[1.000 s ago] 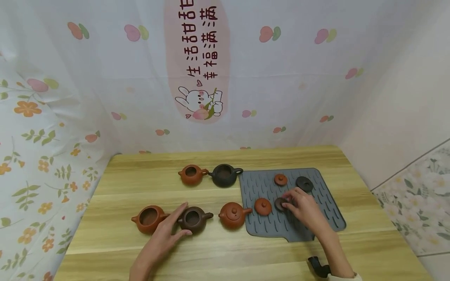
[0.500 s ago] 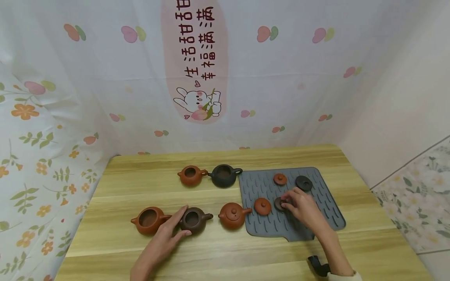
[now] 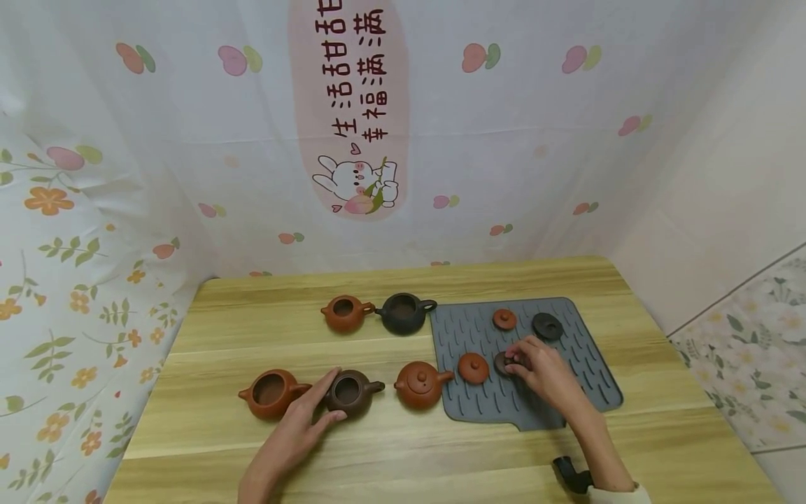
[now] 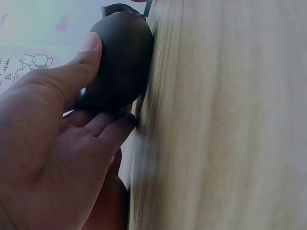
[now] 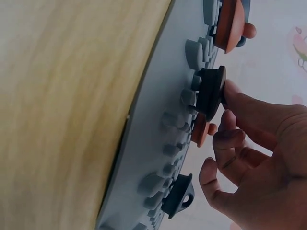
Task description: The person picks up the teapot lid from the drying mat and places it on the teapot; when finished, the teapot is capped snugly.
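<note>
My left hand [image 3: 292, 427] holds a small dark brown teapot [image 3: 362, 407] without a lid, its spout pointing right. In the left wrist view the thumb presses one side of the teapot body [image 4: 124, 57], with the fingers round by the handle end. Over the grey mat, my right hand [image 3: 543, 372] pinches a dark brown lid [image 3: 501, 364]. The right wrist view has this lid [image 5: 211, 93] low against the mat's raised ridges, thumb and fingertip at its top; the knob is mostly hidden. An orange-brown lid [image 3: 473, 368] lies just left of it.
The grey mat [image 3: 466, 406] also bears a small orange lid [image 3: 504, 320] and a black lid [image 3: 547, 326]. Lidless teapots stand around: orange [image 3: 271, 406], small orange [image 3: 343, 322], black [image 3: 403, 325]. A lidded orange teapot [image 3: 418, 395] stands beside the mat. A black curved object [image 3: 571, 477] is near my right forearm.
</note>
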`<state>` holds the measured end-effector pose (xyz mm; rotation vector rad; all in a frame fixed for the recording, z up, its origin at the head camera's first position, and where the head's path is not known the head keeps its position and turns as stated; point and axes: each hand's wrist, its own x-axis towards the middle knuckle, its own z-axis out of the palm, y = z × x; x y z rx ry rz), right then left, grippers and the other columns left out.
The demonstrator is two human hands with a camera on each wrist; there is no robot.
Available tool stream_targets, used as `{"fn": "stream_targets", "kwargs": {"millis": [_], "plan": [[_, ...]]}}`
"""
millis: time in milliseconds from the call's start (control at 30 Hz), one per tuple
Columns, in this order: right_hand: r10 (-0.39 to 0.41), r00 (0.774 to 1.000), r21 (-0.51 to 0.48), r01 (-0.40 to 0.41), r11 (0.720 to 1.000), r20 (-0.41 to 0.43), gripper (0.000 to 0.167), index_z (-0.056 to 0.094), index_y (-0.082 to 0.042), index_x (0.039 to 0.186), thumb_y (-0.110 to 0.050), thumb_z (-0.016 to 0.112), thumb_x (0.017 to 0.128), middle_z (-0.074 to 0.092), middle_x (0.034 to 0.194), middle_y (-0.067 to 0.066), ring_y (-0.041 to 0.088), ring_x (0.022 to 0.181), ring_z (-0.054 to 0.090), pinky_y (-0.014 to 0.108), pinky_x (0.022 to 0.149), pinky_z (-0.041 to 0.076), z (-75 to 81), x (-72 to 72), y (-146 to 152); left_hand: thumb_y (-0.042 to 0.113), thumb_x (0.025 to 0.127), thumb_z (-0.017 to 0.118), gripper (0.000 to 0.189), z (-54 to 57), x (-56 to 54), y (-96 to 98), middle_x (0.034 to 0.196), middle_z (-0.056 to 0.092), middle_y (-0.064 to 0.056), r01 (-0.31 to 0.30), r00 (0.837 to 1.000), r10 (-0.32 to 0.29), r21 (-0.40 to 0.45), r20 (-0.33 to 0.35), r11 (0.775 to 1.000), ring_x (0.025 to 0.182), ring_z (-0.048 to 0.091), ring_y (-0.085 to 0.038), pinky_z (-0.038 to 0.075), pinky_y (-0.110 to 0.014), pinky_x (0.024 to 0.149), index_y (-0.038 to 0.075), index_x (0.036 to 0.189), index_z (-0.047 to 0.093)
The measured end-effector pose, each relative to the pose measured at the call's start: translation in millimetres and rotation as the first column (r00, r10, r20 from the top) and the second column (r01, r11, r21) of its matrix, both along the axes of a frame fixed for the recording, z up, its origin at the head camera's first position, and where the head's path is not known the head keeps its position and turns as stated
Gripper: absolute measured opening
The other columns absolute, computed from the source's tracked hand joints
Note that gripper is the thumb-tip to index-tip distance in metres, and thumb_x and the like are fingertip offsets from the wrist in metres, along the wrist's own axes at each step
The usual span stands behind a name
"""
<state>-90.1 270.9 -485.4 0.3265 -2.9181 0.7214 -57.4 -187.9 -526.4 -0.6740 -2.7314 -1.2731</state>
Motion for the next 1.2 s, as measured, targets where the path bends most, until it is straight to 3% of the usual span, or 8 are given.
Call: {"fn": "stream_targets", "kwargs": {"millis": [100, 200, 267, 433, 700, 1033, 1200], "plan": [[0.007, 1.0, 0.013, -0.007, 1.0, -0.006, 0.018, 0.076, -0.005, 0.1, -0.005, 0.09, 0.089, 0.067, 0.097, 0.003, 0.018, 0.085, 0.068, 0.039, 0.072, 0.059, 1.2, -0.1, -1, 0.026, 0.1, 0.081, 0.074, -1.2, -0.1, -1.1, 0.154, 0.065, -0.021, 0.004, 1.0, -0.004, 0.004, -0.009, 1.0, 0.137, 0.067, -0.033, 0.057, -0.027, 0.11, 0.006, 0.164, 0.051], [0.02, 0.999, 0.01, -0.019, 1.0, -0.035, 0.017, 0.076, -0.006, 0.099, -0.004, 0.09, 0.089, 0.066, 0.096, 0.002, 0.015, 0.08, 0.064, 0.034, 0.068, 0.056, 5.4, -0.6, -2, 0.023, 0.098, 0.082, 0.074, 1.5, 0.2, -0.5, 0.155, 0.064, -0.019, -0.002, 1.0, 0.002, 0.016, 0.024, 1.0, 0.138, 0.066, -0.035, 0.058, -0.037, 0.111, 0.007, 0.164, 0.051], [0.031, 0.997, -0.006, -0.031, 0.999, -0.065, 0.016, 0.077, -0.007, 0.099, -0.004, 0.089, 0.089, 0.065, 0.094, 0.001, 0.011, 0.077, 0.059, 0.03, 0.064, 0.052, 10.3, -1.4, -3, 0.021, 0.098, 0.083, 0.074, -0.7, -0.8, -0.9, 0.154, 0.064, -0.02, 0.002, 1.0, -0.003, 0.013, 0.008, 1.0, 0.137, 0.067, -0.036, 0.059, -0.038, 0.11, 0.006, 0.163, 0.052], [0.103, 0.989, -0.058, -0.11, 0.992, -0.108, 0.016, 0.076, -0.009, 0.1, -0.005, 0.088, 0.091, 0.065, 0.096, -0.002, 0.004, 0.076, 0.052, 0.027, 0.062, 0.049, 26.7, -2.2, -12, 0.025, 0.1, 0.082, 0.074, -6.5, -1.3, -2.2, 0.154, 0.065, -0.019, 0.008, 0.999, -0.008, -0.005, -0.036, 1.0, 0.136, 0.068, -0.034, 0.055, -0.023, 0.11, 0.007, 0.164, 0.051], [0.229, 0.966, -0.03, -0.234, 0.972, -0.118, 0.016, 0.074, -0.009, 0.101, -0.006, 0.088, 0.091, 0.065, 0.096, -0.001, 0.004, 0.075, 0.055, 0.025, 0.062, 0.049, 43.9, -4.6, -43, 0.032, 0.102, 0.079, 0.072, -13.2, -2.0, -5.7, 0.153, 0.066, -0.017, 0.02, 0.996, -0.019, 0.004, -0.089, 1.0, 0.135, 0.069, -0.03, 0.056, -0.023, 0.109, 0.011, 0.165, 0.05], [0.251, 0.963, 0.017, -0.251, 0.968, -0.099, 0.014, 0.076, -0.015, 0.101, -0.013, 0.087, 0.094, 0.066, 0.098, -0.005, 0.004, 0.077, 0.053, 0.032, 0.072, 0.048, 51.8, -4.2, -66, 0.029, 0.101, 0.081, 0.073, -6.8, -1.7, -2.7, 0.153, 0.066, -0.017, 0.004, 0.998, -0.005, -0.011, -0.06, 1.0, 0.134, 0.069, -0.03, 0.057, -0.025, 0.108, 0.009, 0.164, 0.051], [0.249, 0.965, 0.008, -0.249, 0.968, -0.078, 0.013, 0.076, -0.016, 0.101, -0.012, 0.088, 0.094, 0.067, 0.099, -0.006, 0.006, 0.079, 0.055, 0.032, 0.073, 0.048, 51.0, -3.0, -69, 0.022, 0.098, 0.083, 0.073, -0.1, 0.8, -0.3, 0.152, 0.067, -0.018, -0.003, 1.0, 0.003, 0.015, -0.03, 1.0, 0.134, 0.069, -0.036, 0.06, -0.037, 0.108, 0.007, 0.163, 0.053]]}}
